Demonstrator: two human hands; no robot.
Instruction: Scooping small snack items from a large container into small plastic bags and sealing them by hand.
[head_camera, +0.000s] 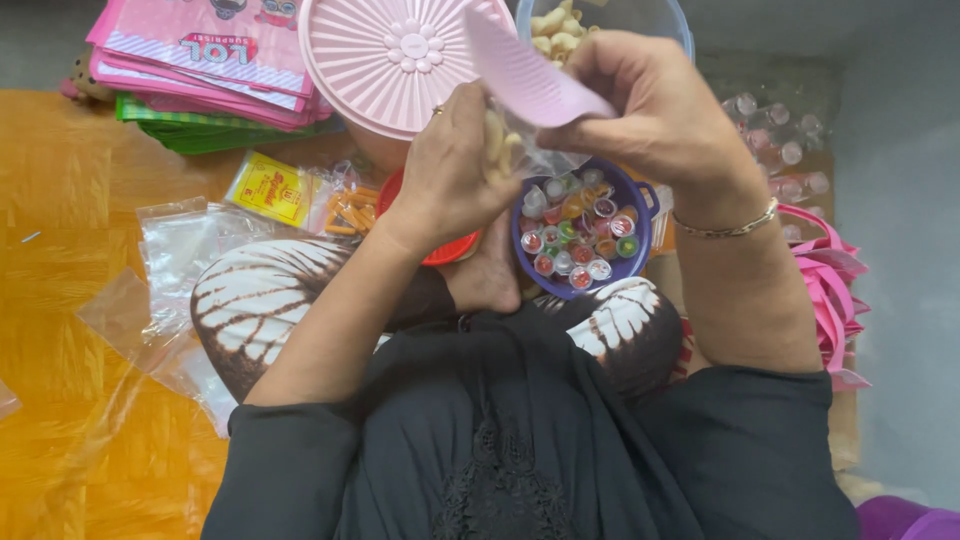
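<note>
head view: left hand (455, 170) fingers curled, pinching a small clear bag (530, 150) of pale snacks. right hand (650, 110) fingers pressed together on a pink scoop (525, 75) tipped at the bag mouth. purple bowl (640, 255) of jelly cups just below the fingers, pink lid (380, 60) above the left fingers.

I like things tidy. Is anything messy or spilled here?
Nothing is spilled. Clear plastic bags lie scattered and crumpled on the orange floor, and the pink lid sits off its container, leaning by the purple bowl.

glossy clear plastic bag (535, 150)
</note>
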